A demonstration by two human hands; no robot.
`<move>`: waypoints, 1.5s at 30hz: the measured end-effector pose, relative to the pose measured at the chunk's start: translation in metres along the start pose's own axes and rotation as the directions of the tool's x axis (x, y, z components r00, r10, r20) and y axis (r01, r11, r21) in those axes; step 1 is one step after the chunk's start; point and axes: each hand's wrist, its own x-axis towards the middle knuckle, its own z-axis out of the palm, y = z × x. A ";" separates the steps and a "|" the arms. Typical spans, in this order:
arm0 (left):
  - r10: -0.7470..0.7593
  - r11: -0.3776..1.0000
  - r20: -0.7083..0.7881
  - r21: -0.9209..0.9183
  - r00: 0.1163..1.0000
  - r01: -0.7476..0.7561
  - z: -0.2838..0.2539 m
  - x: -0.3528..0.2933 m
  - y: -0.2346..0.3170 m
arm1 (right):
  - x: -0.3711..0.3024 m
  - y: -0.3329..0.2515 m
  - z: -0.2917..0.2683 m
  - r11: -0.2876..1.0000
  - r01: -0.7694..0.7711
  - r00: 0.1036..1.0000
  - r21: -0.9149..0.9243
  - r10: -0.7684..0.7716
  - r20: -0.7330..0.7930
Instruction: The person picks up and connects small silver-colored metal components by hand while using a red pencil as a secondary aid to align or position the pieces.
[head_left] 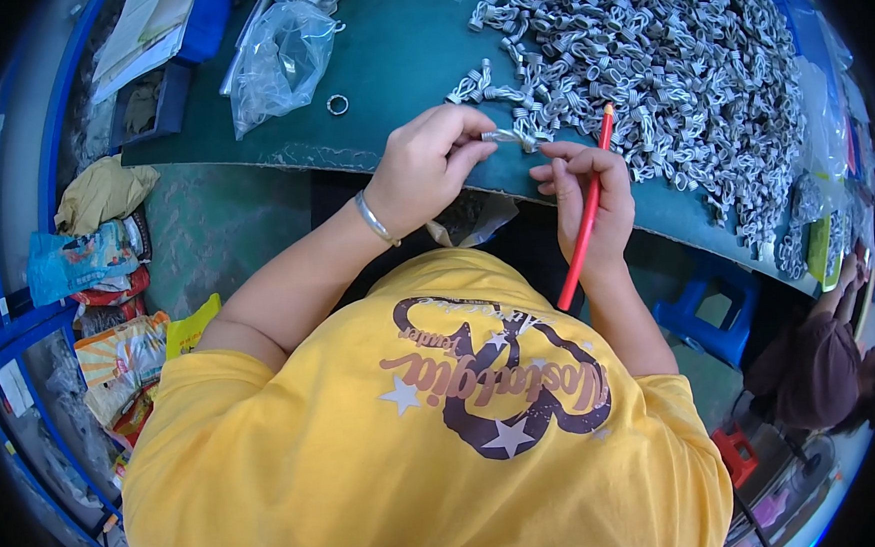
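Observation:
My left hand (431, 164), with a silver bracelet on the wrist, pinches a small silver looped metal piece (502, 135) between thumb and fingertips at the table's near edge. My right hand (598, 198) is closed round a long red pencil-like stick (585, 226), which slants upward to a yellowish tip. The right fingertips are close to the looped piece; whether they touch it I cannot tell. Beyond both hands spreads a large heap of similar silver looped pieces (665, 59), with a few strays near my left fingers.
The green table (394, 56) carries a clear plastic bag (284, 57), a small ring (337, 104) and a blue bin (152, 102). Blue shelving and food packets (122, 353) stand at left. On the right are a blue stool (705, 307) and another person (809, 371) in dark clothing.

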 end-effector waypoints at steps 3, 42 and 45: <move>0.269 0.962 -0.086 0.065 0.959 -0.264 -0.002 -0.007 0.001 | 0.003 -0.011 0.008 0.967 -0.176 0.983 0.182 0.163 0.086; -0.123 0.873 0.211 -0.442 0.970 0.207 -0.014 -0.048 0.008 | -0.012 -0.006 0.009 0.933 0.138 0.970 0.332 -0.195 0.144; -0.107 0.907 0.209 -0.379 0.972 0.182 -0.016 -0.053 0.001 | -0.012 -0.005 0.008 0.972 0.108 0.971 0.209 -0.149 0.189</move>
